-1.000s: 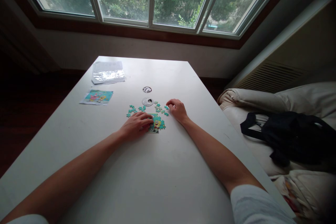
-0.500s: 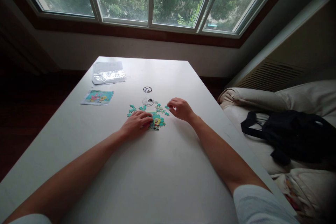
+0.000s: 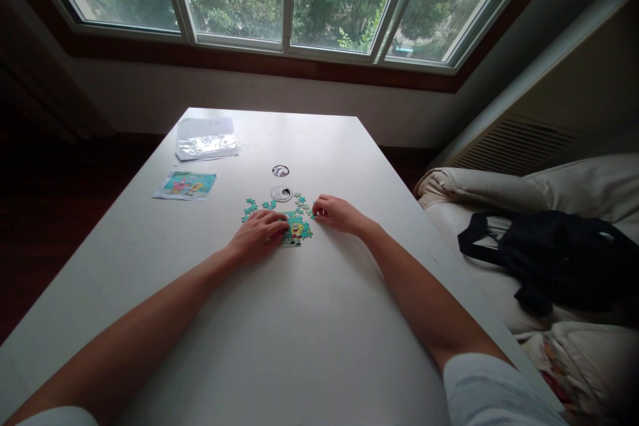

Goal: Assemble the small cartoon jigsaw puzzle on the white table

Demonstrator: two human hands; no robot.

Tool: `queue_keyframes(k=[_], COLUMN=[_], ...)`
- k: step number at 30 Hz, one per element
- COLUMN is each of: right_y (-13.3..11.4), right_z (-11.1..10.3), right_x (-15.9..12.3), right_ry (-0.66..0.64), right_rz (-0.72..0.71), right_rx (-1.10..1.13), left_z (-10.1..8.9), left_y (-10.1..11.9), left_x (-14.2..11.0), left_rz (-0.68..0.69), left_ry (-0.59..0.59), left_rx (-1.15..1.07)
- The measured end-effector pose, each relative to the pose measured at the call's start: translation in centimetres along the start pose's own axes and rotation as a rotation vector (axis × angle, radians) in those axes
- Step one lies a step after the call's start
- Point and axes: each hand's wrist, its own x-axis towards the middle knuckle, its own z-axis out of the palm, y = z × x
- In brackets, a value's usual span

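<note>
A partly joined jigsaw puzzle point(image 3: 298, 229), teal with a yellow cartoon figure, lies on the white table point(image 3: 279, 333). My left hand point(image 3: 259, 233) rests flat over its left side, fingers stretched out, and hides that part. Just right of the puzzle is my right hand point(image 3: 335, 213), with fingers curled and pinched together close to the table; whatever lies between the fingertips is too small to make out. Loose puzzle pieces point(image 3: 301, 202) are scattered beyond the joined part, with more pieces point(image 3: 249, 207) by my left fingers.
Two round discs point(image 3: 281, 194) lie beyond the pieces. To the left is a picture sheet point(image 3: 188, 185) with the cartoon scene, and behind it a clear plastic bag point(image 3: 207, 138) on papers. A dark bag or garment point(image 3: 564, 256) lies on the pale sofa point(image 3: 464, 183) at the right.
My right hand has moved slightly left and down, closer to the puzzle's right edge. The joined puzzle has shifted a little to the left. My left hand stays on it.
</note>
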Motion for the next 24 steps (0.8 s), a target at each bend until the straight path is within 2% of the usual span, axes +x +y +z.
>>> queue_keyframes(k=[6,11,18,24], right_y=[-0.2,-0.3,0.5,1.3], right_z=[0.0,0.4,1.6,2.0], right_x=[0.0,0.0,0.6,1.1], right_ry=[-0.034,0.006,0.072,0.141], right_rz=[-0.001,-0.029,0.049,0.298], right_rx=[0.042,0.093,0.502,0.916], left_z=[0.0,0.0,0.0,0.0], left_y=[0.0,0.0,0.0,0.0], left_x=[0.0,0.0,0.1,0.0], left_rz=[0.002,0.007,0.001,0.002], left_ry=[0.001,0.007,0.000,0.004], left_rx=[0.001,-0.001,0.008,0.014])
